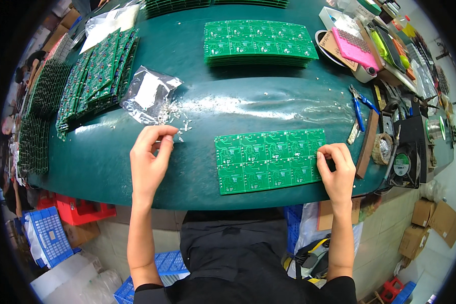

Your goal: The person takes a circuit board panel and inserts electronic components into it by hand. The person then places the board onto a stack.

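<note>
A green printed circuit board panel point(270, 161) lies flat on the table near its front edge. My right hand point(338, 168) is at the panel's right edge, its thumb and forefinger pinched together over the board; what they hold, if anything, is too small to tell. Off to the left, my left hand point(151, 159) is closed in a pinch beside a small scatter of white components point(185, 125). Whether a part sits between its fingertips cannot be made out. The components spill from the mouth of a clear plastic bag point(149, 93).
A stack of green panels point(258, 45) stands at the back. Populated circuit boards point(99, 71) lean in rows on the left. Blue-handled pliers point(358, 107), a brown bar point(367, 144), a solder wire spool point(434, 130) and a black fan point(403, 164) crowd the right side.
</note>
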`<action>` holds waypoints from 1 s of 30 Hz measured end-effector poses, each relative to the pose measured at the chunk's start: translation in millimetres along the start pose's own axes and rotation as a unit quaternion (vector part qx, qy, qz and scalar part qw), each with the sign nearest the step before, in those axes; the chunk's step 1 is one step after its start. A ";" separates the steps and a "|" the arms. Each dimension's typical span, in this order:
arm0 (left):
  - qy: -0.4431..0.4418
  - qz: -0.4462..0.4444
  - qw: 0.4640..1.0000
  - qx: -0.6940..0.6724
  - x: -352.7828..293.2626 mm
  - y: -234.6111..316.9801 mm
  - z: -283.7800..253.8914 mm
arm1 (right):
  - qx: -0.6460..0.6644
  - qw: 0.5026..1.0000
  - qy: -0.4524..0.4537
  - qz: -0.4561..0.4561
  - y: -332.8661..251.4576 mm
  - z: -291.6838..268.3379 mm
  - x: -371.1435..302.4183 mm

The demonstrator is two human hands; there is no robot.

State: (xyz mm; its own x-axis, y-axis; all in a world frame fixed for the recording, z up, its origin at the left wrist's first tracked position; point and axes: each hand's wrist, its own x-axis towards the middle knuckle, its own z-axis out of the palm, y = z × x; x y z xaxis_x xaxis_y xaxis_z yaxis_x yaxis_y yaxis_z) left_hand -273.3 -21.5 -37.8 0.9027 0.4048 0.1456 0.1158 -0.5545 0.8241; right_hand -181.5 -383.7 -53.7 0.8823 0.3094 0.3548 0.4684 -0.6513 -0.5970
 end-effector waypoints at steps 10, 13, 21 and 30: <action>-0.128 -0.019 0.975 -0.181 -19.6 19.4 17.0 | -0.051 0.998 -0.043 -0.011 -9.0 -2.8 7.1; -0.202 -0.106 0.920 -0.319 -26.5 31.1 28.2 | -0.079 0.994 -0.058 -0.038 -7.7 -4.8 8.8; -0.323 -0.187 0.828 -0.418 -40.5 30.9 35.0 | 0.006 0.998 -0.037 -0.056 -80.4 -12.3 1.6; -0.388 -0.205 0.779 -0.448 -46.3 26.0 24.6 | 0.309 0.925 -0.222 0.008 -121.5 43.4 -13.5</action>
State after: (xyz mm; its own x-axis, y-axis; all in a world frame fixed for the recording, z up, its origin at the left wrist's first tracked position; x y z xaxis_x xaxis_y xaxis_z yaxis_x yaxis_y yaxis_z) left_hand -301.9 -72.5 -36.6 0.8845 -0.3404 -0.3189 0.4390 0.3764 0.8158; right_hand -248.3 -278.6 -17.2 0.7576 0.6459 0.0940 0.2706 -0.1796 -0.9458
